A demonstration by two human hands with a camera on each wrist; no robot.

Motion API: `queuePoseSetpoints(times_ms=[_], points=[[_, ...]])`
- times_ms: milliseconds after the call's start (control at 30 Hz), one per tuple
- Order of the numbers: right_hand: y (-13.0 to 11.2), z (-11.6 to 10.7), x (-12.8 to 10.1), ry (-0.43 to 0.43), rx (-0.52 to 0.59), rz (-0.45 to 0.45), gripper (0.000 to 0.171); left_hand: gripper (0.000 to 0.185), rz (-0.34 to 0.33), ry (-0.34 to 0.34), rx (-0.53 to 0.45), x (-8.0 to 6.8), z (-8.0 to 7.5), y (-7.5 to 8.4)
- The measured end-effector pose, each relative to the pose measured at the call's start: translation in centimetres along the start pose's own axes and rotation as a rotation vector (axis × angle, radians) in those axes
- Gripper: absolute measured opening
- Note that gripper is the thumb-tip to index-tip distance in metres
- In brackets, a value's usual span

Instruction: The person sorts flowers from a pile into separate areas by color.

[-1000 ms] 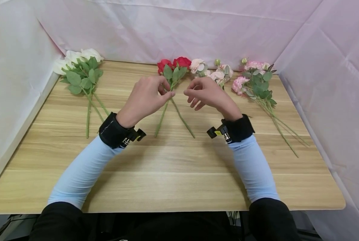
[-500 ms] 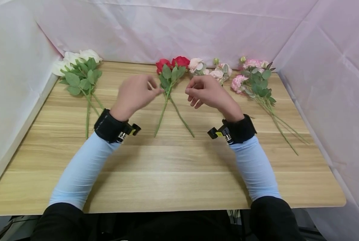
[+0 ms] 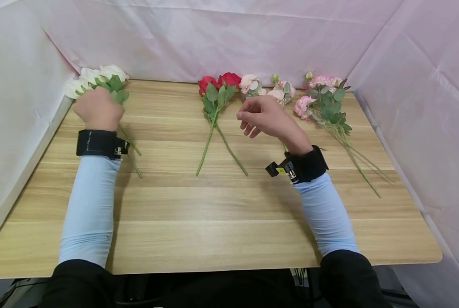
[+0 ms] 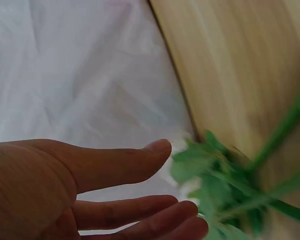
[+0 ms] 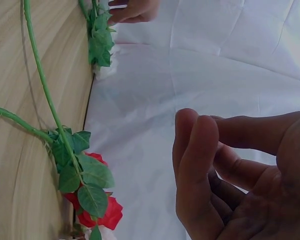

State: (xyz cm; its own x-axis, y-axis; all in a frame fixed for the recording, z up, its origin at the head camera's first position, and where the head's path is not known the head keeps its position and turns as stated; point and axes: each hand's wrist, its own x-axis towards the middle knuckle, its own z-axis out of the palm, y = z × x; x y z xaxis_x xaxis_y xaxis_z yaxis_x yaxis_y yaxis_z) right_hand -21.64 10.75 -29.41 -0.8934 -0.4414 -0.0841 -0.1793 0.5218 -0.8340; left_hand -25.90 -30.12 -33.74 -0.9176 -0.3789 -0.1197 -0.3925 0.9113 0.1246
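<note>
Reaching to the desk's far left corner, the left hand (image 3: 98, 109) lay open-fingered over the white roses (image 3: 98, 77), gripping nothing. The right hand (image 3: 266, 117) hovered empty, fingers loosely curled, near the far edge beside the red roses (image 3: 219, 81).

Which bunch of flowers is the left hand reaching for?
The white roses at the table's far left; the left hand is right over their leaves, open, while the red and pink bunches lie apart.
</note>
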Motion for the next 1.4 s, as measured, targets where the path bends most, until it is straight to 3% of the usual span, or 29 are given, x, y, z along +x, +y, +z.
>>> queuePoseSetpoints(times_ms=[133,233,533,800,1133,1400], points=[[0.0,0.1,0.2,-0.01,-0.014,0.005,0.014,0.059,-0.03,-0.059,0.003,1.4,1.1,-2.1],[0.0,0.2,0.2,-0.009,-0.018,0.009,0.014,0.068,-0.027,-0.079,-0.008,1.9,1.5,-2.8],[0.2,0.3,0.2,-0.014,-0.007,-0.006,0.015,0.063,0.004,-0.132,-0.063,2.0,2.0,-2.9],[0.2,0.3,0.4,-0.018,-0.016,-0.009,0.017,0.066,0.013,-0.123,-0.088,1.8,2.1,-2.7],[0.3,0.5,0.5,-0.025,-0.028,-0.002,0.017,0.047,0.1,-0.051,-0.19,1.3,1.8,-3.0],[0.4,0.6,0.7,-0.027,-0.045,0.006,0.017,0.031,0.151,0.01,-0.258,0.6,0.5,-2.6]])
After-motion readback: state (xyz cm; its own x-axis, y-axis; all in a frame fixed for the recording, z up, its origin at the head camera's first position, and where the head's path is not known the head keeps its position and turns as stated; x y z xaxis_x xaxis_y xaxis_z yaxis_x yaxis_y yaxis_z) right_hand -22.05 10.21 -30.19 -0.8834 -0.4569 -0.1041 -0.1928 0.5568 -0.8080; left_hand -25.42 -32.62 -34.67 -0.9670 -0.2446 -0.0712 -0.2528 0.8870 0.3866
